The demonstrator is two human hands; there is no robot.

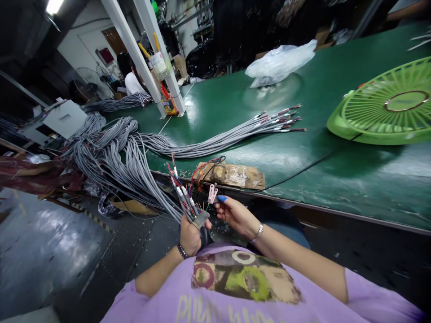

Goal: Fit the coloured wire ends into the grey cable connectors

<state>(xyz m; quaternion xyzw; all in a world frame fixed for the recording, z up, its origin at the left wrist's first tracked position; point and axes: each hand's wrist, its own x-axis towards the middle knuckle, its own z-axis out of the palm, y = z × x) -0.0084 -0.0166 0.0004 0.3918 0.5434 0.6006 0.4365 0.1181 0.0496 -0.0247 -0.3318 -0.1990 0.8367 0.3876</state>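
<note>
My left hand [190,236] is closed around a bundle of grey cables [161,196] at the table's front edge. A grey wrap [201,220], perhaps on my thumb, lies across the bundle. From the hand, stripped cable ends with white sleeves and thin coloured wires [183,193] point up. My right hand [237,218], with a blue cover on its thumb, is pinched just right of these ends. What its fingertips hold is too small to make out. Close beyond them is a pink clothespin [212,194], at the edge by a wooden block [240,176].
A large heap of grey cables [107,143] hangs over the table's left end. More cables [215,146] stretch across the green table [336,175]. A green fan [387,105] stands right, a plastic bag [283,63] behind. White posts [161,58] rise from the table; a person [133,83] is beyond.
</note>
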